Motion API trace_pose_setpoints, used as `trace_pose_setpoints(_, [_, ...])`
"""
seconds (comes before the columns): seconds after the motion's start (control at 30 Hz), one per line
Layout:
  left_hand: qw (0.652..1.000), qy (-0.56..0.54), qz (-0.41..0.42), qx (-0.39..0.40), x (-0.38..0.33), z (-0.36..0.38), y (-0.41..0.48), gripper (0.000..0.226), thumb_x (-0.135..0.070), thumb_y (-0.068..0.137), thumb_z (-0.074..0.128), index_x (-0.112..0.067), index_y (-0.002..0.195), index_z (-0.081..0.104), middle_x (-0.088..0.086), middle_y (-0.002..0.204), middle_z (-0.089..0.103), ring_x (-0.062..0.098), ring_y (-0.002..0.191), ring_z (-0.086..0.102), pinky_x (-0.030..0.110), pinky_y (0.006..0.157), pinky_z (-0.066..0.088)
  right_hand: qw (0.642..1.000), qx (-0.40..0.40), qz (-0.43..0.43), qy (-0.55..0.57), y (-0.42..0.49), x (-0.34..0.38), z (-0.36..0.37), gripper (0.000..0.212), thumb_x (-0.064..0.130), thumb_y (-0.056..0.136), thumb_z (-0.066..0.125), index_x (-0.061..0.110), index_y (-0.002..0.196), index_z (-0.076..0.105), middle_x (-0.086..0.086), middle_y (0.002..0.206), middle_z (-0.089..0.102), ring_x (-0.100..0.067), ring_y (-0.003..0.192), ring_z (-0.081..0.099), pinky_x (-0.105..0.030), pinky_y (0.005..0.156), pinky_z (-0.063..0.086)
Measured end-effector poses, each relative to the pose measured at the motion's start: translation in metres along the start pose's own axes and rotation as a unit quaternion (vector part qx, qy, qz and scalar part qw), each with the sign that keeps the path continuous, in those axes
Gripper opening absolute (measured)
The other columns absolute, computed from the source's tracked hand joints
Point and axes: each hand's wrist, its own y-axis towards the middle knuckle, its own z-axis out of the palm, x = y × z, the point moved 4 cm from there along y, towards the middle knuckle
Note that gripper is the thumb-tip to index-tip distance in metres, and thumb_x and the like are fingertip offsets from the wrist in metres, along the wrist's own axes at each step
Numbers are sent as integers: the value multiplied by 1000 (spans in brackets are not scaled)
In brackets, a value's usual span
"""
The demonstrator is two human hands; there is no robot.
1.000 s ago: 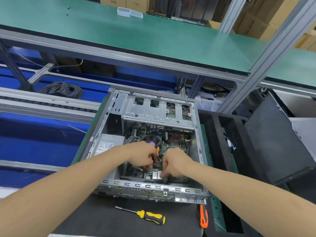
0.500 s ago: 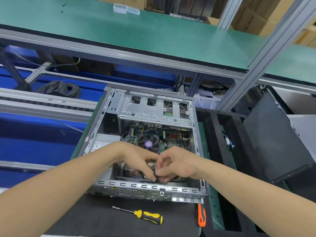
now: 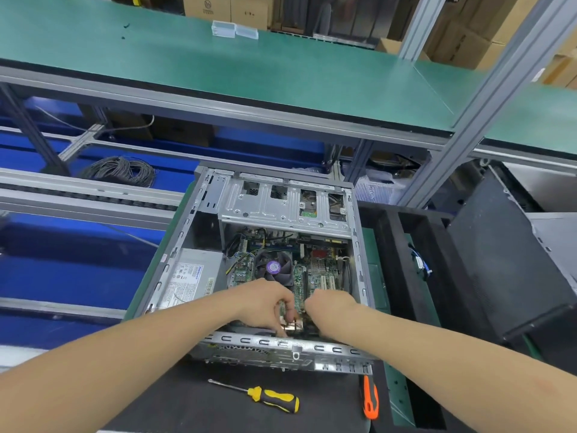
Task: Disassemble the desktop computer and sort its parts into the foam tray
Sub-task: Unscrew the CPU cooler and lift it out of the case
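The open desktop case (image 3: pixel 359 276) lies flat in the middle, showing its motherboard (image 3: pixel 315 273), CPU fan (image 3: pixel 276 267), silver power supply (image 3: pixel 190 276) and drive cage (image 3: pixel 281 201). Both hands reach into the case's near end. My left hand (image 3: pixel 265 304) pinches a small copper-coloured metal part (image 3: pixel 295 327) just inside the near wall. My right hand (image 3: pixel 331 307) curls down beside the same part, its fingertips hidden. The black foam tray (image 3: pixel 390 245) stands right of the case, a blue cable (image 3: pixel 421 264) in one slot.
A yellow-and-black screwdriver (image 3: pixel 274 400) and an orange-handled tool (image 3: pixel 370 398) lie on the dark mat in front of the case. A black side panel (image 3: pixel 505 254) leans at the right. A green shelf (image 3: pixel 218 57) overhangs behind; a cable coil (image 3: pixel 120 170) lies at the back left.
My hands, pressed together half a second ago, have drawn slightly apart, and the copper-coloured part now shows between them. Both stay at the case's near end.
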Motion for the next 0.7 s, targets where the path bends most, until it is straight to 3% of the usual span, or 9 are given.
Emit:
trace_pose_setpoints(0.1, [997,26,68,19,-4,2,0,31,-25,88,78,-29,115,64,-11,80,65,6,72,58,25,67,44,997,-52,37,45,4,-11,-10,23,10,100,64,5,122,62,-14,123,59,-27,86,60,-33,71,52])
trace_pose_setpoints(0.17, [986,108,119,42,-7,3,0,42,-19,96,67,-37,133,59,-4,96,70,12,79,60,29,74,47,990,-95,61,80,6,-17,-18,19,12,100,65,5,117,61,-13,113,60,-27,84,62,-34,68,51])
trace_pose_setpoints(0.27, [959,237,144,58,-14,6,4,40,-33,104,56,-46,142,55,1,115,72,24,97,66,37,79,54,973,-156,98,142,9,-25,-33,4,10,100,62,7,98,60,-7,88,61,-26,75,64,-34,61,49])
trace_pose_setpoints(0.37, [948,274,163,21,-21,8,9,24,-36,98,66,-36,122,73,-6,111,75,20,96,69,37,77,58,958,-191,132,170,18,-28,-43,5,7,97,65,6,102,63,-4,83,58,-19,64,56,-30,52,46])
trace_pose_setpoints(0.47, [958,240,149,49,-18,5,8,18,-35,97,67,-24,107,77,-2,104,73,21,95,66,38,79,55,926,-240,144,253,26,-23,-44,7,3,95,66,4,101,61,-8,88,61,-24,72,60,-32,59,49])
trace_pose_setpoints(0.6, [978,171,111,41,-7,-16,-18,57,-55,103,47,-9,75,64,12,87,58,28,80,55,43,79,49,890,-272,107,350,36,-8,-38,30,7,96,60,0,123,49,-19,116,61,-34,95,66,-36,70,50])
trace_pose_setpoints(0.7, [980,195,48,-3,1,-25,-31,65,-55,100,51,-9,54,53,13,64,55,30,62,53,41,67,51,885,-265,31,382,40,2,-35,50,19,97,56,10,141,35,-23,130,55,-36,99,63,-41,81,55])
